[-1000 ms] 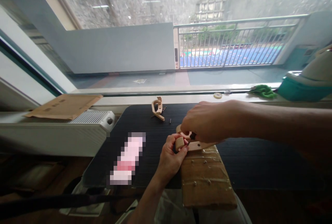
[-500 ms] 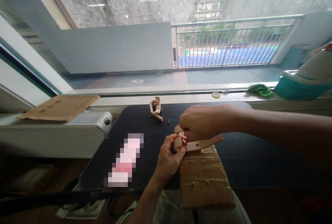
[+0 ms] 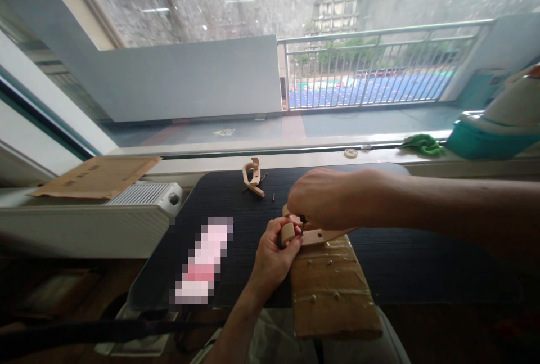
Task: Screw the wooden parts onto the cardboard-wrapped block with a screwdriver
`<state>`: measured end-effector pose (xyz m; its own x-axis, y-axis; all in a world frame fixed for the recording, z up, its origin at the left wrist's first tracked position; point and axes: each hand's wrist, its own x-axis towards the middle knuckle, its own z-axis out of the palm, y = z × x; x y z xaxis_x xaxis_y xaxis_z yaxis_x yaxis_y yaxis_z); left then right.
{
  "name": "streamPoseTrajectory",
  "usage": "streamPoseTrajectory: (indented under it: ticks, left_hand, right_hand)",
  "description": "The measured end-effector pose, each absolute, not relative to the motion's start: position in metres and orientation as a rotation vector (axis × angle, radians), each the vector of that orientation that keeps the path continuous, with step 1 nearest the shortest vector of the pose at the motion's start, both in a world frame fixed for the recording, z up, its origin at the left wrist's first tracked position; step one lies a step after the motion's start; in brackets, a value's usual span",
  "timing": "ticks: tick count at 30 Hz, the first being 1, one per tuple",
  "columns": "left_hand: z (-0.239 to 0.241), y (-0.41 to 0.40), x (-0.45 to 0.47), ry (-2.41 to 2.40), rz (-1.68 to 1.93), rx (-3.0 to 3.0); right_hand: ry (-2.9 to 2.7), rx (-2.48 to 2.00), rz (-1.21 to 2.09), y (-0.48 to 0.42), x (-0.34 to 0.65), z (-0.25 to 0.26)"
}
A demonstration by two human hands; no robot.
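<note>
A pale wooden piece with a curled end and a dark hole (image 3: 312, 237) lies across the far end of a brown taped block (image 3: 335, 291). My left hand (image 3: 274, 251) grips its curled end between thumb and fingers. Above it, my right hand (image 3: 316, 198) is closed in a fist. Directly under that fist a thin dark metal shaft (image 3: 302, 225) stands upright at the wood, near my left thumb. What the right fist holds is mostly hidden. Further back lies another bent wooden piece (image 3: 252, 183), with a small screw (image 3: 273, 197) beside it.
The black table (image 3: 211, 201) stands against the windowsill. A roll of tape (image 3: 350, 153), a green cloth (image 3: 423, 144) and a teal container (image 3: 493, 142) are on the sill. To the left, a brown envelope (image 3: 101, 175) rests on a white radiator (image 3: 145, 198). A blurred pink patch (image 3: 206, 263) covers the table's left part.
My right fist has turned and shifted slightly left, and more of its back now shows over the wooden piece. My left hand keeps its hold.
</note>
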<state>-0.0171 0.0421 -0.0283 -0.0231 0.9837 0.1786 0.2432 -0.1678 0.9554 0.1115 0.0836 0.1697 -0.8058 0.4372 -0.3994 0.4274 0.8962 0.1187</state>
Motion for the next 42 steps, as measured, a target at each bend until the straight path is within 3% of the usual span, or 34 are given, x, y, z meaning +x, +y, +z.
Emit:
streamPoseTrajectory:
  ticks: [7,19,36,42]
  left_hand:
    - [-0.033,0.043,-0.018,1.34,1.253,1.504]
    - [-0.023,0.041,-0.017,1.343,1.243,1.495]
    - [-0.026,0.027,-0.023,1.248,1.215,1.559]
    - [-0.024,0.026,-0.022,1.281,1.218,1.584]
  right_hand:
    - [2.696,0.734,0.027,0.096,0.114,0.152]
    - [2.649,0.588,0.03,0.094,0.109,0.167]
    - [2.722,0.852,-0.031,0.099,0.14,0.159]
    - [2.702,0.976,-0.028,0.099,0.164,0.133]
